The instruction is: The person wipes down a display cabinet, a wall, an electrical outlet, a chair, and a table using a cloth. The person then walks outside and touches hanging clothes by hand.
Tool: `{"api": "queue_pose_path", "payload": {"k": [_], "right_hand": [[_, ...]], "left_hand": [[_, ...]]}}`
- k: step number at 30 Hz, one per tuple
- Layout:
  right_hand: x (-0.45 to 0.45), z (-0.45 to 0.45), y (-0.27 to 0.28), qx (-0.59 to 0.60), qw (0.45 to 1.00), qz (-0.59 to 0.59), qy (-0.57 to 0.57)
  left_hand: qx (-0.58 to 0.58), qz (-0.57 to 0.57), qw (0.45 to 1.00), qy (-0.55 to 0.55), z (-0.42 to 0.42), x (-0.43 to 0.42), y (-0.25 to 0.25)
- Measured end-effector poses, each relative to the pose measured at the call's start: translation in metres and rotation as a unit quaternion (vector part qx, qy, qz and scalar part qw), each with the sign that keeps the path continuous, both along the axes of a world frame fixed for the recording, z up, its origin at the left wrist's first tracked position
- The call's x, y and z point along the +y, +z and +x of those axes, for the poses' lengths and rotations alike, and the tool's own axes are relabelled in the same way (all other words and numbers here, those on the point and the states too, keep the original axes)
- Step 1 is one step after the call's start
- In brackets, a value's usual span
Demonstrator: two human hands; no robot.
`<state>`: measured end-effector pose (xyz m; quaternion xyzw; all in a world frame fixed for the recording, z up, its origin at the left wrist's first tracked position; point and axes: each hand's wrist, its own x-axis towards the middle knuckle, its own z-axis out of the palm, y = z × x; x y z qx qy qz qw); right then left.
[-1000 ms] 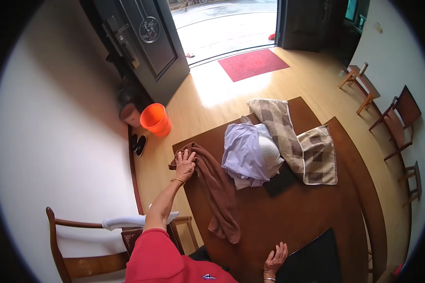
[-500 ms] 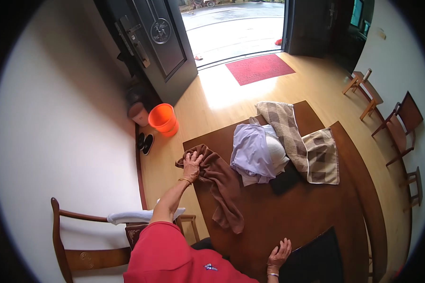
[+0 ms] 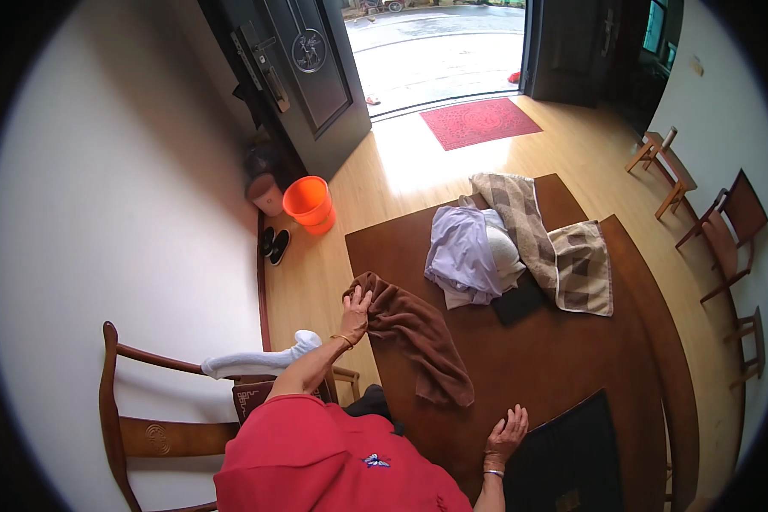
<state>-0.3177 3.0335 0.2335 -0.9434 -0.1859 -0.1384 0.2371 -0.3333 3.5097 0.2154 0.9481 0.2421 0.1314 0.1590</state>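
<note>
My left hand point(image 3: 356, 317) is at the left edge of the brown table point(image 3: 538, 363), its fingers closed over the bunched end of a brown cloth point(image 3: 418, 337). The rest of that cloth trails in folds across the tabletop toward the right. Lower down, my right hand point(image 3: 507, 437) lies with fingers stretched out on the wood, holding nothing, beside a black mat point(image 3: 572, 456). Farther back sits a pile with a lavender garment point(image 3: 461, 252) and a white padded piece point(image 3: 502, 247). A checked towel point(image 3: 520, 213) lies folded over to its right.
An orange bucket point(image 3: 309, 205) stands on the floor left of the table, near a pink bin point(image 3: 265, 194) and dark shoes point(image 3: 275, 246). A wooden chair point(image 3: 171, 435) with white fabric point(image 3: 260, 362) over it is at my left. Chairs and stools line the right wall.
My left hand has drawn back slightly toward me with the cloth's end. The cloth's far end has swung right and its folds are straighter. My right hand stays on the table.
</note>
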Motion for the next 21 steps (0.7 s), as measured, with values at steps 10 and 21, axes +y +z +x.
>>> {"api": "queue_pose_path", "payload": {"k": [10, 21], "right_hand": [[0.034, 0.025, 0.001, 0.028, 0.996, -0.005, -0.085], [0.132, 0.152, -0.017, 0.034, 0.930, -0.169, -0.324]], "left_hand": [[-0.013, -0.004, 0.998, 0.059, 0.079, 0.108, -0.007], [-0.066, 0.142, 0.981, 0.112, 0.148, 0.135, -0.010]]}}
